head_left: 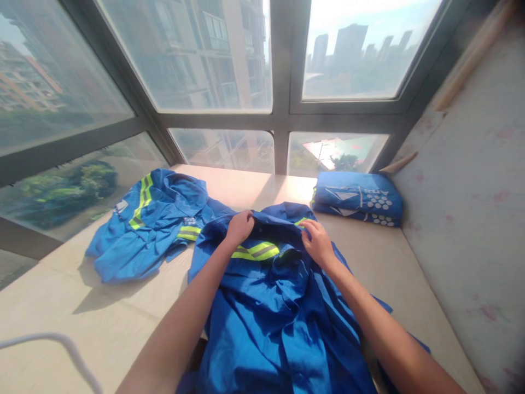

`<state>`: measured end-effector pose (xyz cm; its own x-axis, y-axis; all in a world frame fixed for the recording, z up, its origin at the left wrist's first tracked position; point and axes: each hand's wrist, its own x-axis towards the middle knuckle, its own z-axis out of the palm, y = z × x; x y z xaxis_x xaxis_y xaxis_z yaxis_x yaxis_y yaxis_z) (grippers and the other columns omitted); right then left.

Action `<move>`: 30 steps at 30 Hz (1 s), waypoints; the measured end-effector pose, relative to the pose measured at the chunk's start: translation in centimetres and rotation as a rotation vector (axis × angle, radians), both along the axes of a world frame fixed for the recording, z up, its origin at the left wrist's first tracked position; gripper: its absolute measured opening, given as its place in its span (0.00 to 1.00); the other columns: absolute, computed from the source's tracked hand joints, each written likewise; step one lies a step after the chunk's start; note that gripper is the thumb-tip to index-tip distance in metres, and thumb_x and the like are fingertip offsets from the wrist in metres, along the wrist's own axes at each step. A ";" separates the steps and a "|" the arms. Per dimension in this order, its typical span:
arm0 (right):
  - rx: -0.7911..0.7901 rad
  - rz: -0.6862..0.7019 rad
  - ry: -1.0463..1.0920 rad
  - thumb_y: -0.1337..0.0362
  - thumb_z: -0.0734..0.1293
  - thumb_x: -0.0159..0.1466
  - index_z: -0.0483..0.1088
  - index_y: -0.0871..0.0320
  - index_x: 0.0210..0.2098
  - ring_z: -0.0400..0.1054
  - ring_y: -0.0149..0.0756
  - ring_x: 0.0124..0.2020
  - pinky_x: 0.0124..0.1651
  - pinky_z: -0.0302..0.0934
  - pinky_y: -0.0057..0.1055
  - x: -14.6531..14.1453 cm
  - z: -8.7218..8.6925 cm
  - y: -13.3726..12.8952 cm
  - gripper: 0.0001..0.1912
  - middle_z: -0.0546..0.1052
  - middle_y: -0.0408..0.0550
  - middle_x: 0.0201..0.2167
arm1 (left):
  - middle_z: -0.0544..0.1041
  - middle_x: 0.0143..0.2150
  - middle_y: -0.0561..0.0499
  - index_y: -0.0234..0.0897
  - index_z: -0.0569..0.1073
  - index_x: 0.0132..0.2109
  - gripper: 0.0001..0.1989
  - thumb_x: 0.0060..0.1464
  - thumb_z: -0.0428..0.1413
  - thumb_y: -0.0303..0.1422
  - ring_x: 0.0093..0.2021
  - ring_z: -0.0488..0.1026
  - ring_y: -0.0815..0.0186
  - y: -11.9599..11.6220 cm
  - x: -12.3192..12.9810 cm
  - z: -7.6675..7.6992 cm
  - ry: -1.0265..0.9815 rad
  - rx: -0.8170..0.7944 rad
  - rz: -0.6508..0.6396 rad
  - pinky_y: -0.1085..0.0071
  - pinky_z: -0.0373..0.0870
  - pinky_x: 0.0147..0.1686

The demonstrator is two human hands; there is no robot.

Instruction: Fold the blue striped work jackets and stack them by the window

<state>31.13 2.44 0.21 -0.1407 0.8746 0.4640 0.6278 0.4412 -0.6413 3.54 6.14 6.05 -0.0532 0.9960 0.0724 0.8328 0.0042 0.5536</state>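
A blue work jacket [266, 295] with yellow-green and grey reflective stripes lies spread in front of me, its lower part reaching the bottom edge of the view. My left hand [240, 227] is closed on the jacket's collar, left of its middle. On the right side of the collar, my right hand [316, 241] pinches the cloth, thumb and fingers bent round the edge. Between both hands the collar edge is raised, with dark shadow beneath it.
Another blue jacket [151, 219] lies crumpled at the left on the pale surface [135, 317]. Folded blue garments [356, 197] are stacked at the back right. A white cable [61, 339] curves at the lower left. Windows rise behind; a patterned wall [471, 208] borders the right.
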 end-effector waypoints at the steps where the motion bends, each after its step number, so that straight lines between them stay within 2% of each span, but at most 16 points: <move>1: -0.020 -0.011 -0.023 0.69 0.62 0.63 0.74 0.57 0.51 0.69 0.48 0.56 0.62 0.61 0.46 -0.2 0.3 0.6 0.18 0.77 0.57 0.52 | 0.80 0.41 0.44 0.38 0.75 0.41 0.11 0.59 0.49 0.32 0.46 0.76 0.55 0.3 -0.2 0.5 -0.067 0.005 0.008 0.59 0.69 0.50; 4: -0.248 0.013 -0.015 0.69 0.64 0.60 0.72 0.58 0.54 0.71 0.47 0.53 0.59 0.63 0.44 -0.8 1.4 2.4 0.22 0.79 0.56 0.50 | 0.79 0.38 0.47 0.38 0.72 0.41 0.10 0.59 0.47 0.35 0.41 0.77 0.59 0.8 -0.6 2.0 -0.282 0.000 0.040 0.62 0.73 0.44; 6: -0.381 0.053 0.033 0.69 0.63 0.59 0.76 0.57 0.46 0.74 0.43 0.45 0.52 0.66 0.38 -1.1 2.4 3.3 0.16 0.81 0.50 0.42 | 0.78 0.34 0.49 0.39 0.69 0.42 0.10 0.60 0.46 0.37 0.37 0.77 0.61 0.7 -1.0 3.1 -0.413 -0.013 0.066 0.64 0.75 0.40; 9: -0.470 0.147 0.197 0.64 0.65 0.58 0.76 0.57 0.33 0.72 0.38 0.35 0.41 0.66 0.32 -0.9 4.8 3.8 0.08 0.79 0.45 0.31 | 0.75 0.30 0.53 0.40 0.68 0.41 0.11 0.59 0.49 0.41 0.32 0.76 0.64 -0.1 -1.5 4.8 -0.556 -0.028 0.097 0.67 0.74 0.35; 11: -0.551 0.232 0.384 0.58 0.68 0.57 0.75 0.58 0.31 0.70 0.35 0.31 0.36 0.64 0.30 -0.5 6.9 3.4 0.10 0.77 0.43 0.27 | 0.73 0.28 0.55 0.40 0.68 0.40 0.12 0.56 0.53 0.44 0.30 0.74 0.65 -0.8 -2.0 6.2 -0.618 -0.032 0.110 0.69 0.73 0.32; 13: -0.627 0.317 0.556 0.53 0.71 0.55 0.75 0.58 0.33 0.69 0.34 0.30 0.33 0.63 0.28 0.2 9.1 2.8 0.14 0.76 0.43 0.27 | 0.72 0.27 0.56 0.39 0.70 0.40 0.15 0.53 0.56 0.46 0.27 0.72 0.67 -1.6 -2.5 7.6 -0.662 -0.034 0.117 0.71 0.70 0.29; 15: -0.687 0.365 0.674 0.53 0.74 0.52 0.76 0.58 0.34 0.69 0.34 0.30 0.33 0.63 0.27 0.8 11.0 2.2 0.16 0.77 0.44 0.28 | 0.72 0.27 0.56 0.38 0.71 0.40 0.18 0.50 0.59 0.47 0.25 0.70 0.69 -2.2 -3.2 8.8 -0.743 -0.041 0.096 0.72 0.69 0.27; 18: -0.782 0.408 0.795 0.56 0.76 0.50 0.76 0.58 0.35 0.71 0.35 0.31 0.35 0.66 0.28 1.4 12.2 1.7 0.17 0.78 0.45 0.31 | 0.77 0.32 0.53 0.36 0.74 0.43 0.21 0.47 0.64 0.46 0.30 0.73 0.68 -2.8 -4.2 9.8 -0.900 -0.110 0.016 0.72 0.71 0.30; 21: -0.841 0.402 0.818 0.54 0.73 0.52 0.75 0.57 0.36 0.71 0.37 0.31 0.36 0.67 0.32 1.7 11.0 1.9 0.16 0.79 0.46 0.32 | 0.79 0.35 0.51 0.36 0.76 0.43 0.20 0.48 0.62 0.45 0.33 0.75 0.65 -3.0 -4.5 8.8 -0.873 -0.259 0.007 0.71 0.71 0.33; 25: -0.787 0.230 0.484 0.53 0.73 0.52 0.75 0.58 0.29 0.68 0.35 0.28 0.31 0.63 0.29 2.1 7.4 2.2 0.14 0.76 0.44 0.25 | 0.75 0.27 0.53 0.36 0.76 0.37 0.17 0.49 0.60 0.46 0.25 0.70 0.66 -3.9 -3.9 5.2 -0.753 -0.324 0.102 0.72 0.64 0.25; 27: -0.768 0.248 0.334 0.51 0.73 0.53 0.76 0.58 0.27 0.67 0.34 0.28 0.30 0.60 0.28 2.5 6.0 1.9 0.16 0.75 0.43 0.24 | 0.75 0.26 0.54 0.37 0.75 0.39 0.18 0.50 0.58 0.48 0.23 0.69 0.67 -4.8 -3.6 3.5 -0.728 -0.319 0.128 0.72 0.62 0.25; 30: -0.785 0.309 0.247 0.45 0.72 0.55 0.75 0.58 0.25 0.64 0.32 0.25 0.27 0.57 0.27 3.2 5.2 1.3 0.21 0.72 0.41 0.20 | 0.75 0.29 0.54 0.38 0.75 0.42 0.21 0.51 0.56 0.50 0.26 0.69 0.68 -6.6 -3.3 1.7 -0.712 -0.296 0.134 0.73 0.61 0.26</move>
<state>34.28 3.76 5.40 -0.3985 0.8934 -0.2072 0.3562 -0.0575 -0.9327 0.24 -0.48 7.76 -0.1083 0.9504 -0.2916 0.2597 0.3101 0.9145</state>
